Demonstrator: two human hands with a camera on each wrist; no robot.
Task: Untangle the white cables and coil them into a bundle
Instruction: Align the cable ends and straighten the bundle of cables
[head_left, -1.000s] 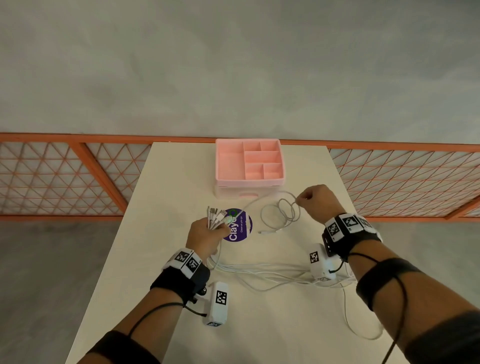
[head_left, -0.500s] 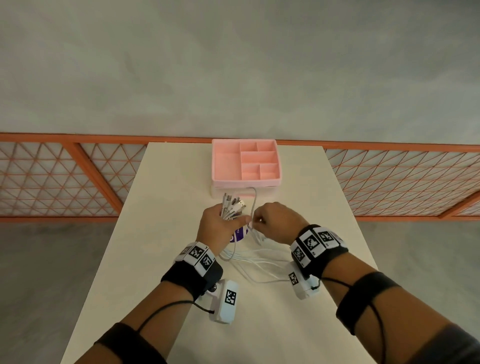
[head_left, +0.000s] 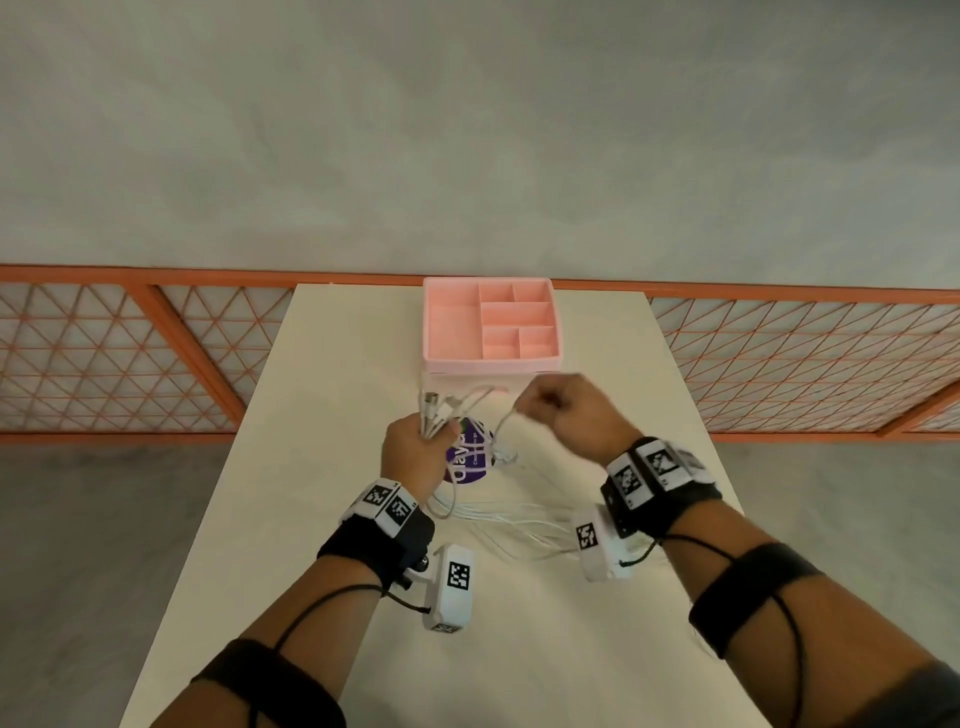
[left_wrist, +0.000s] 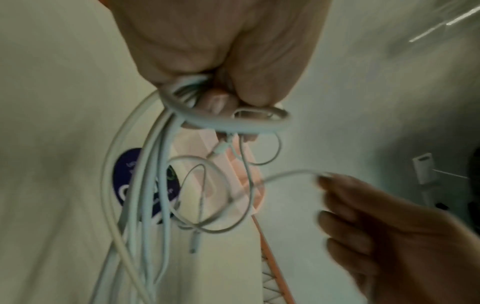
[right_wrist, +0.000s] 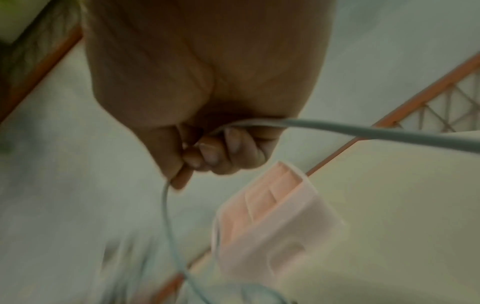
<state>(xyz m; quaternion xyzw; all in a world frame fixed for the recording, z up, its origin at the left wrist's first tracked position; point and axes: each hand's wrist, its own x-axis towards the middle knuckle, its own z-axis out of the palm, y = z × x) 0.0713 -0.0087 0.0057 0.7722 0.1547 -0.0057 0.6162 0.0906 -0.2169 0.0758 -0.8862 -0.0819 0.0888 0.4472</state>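
My left hand (head_left: 415, 452) grips a bunch of white cables (left_wrist: 153, 185) in a fist, their plug ends (head_left: 434, 405) fanning out above it. The strands hang below the fist and trail across the table (head_left: 519, 519) toward me. My right hand (head_left: 571, 410) is raised to the right of the left one and pinches a single white cable (right_wrist: 337, 127) between thumb and curled fingers. That strand runs in a loose loop (head_left: 501, 436) back toward the left hand. In the left wrist view small loops (left_wrist: 207, 195) and a free plug dangle beneath the fist.
A pink compartment tray (head_left: 492, 325) stands at the table's far edge, just beyond my hands. A round purple sticker (head_left: 467, 457) lies on the pale table (head_left: 311, 467) under the cables. An orange lattice railing (head_left: 130, 358) runs behind the table.
My right hand went to the left hand and has now pulled away to the right and up, drawing one cable out. The left hand has lifted slightly with its bunch.
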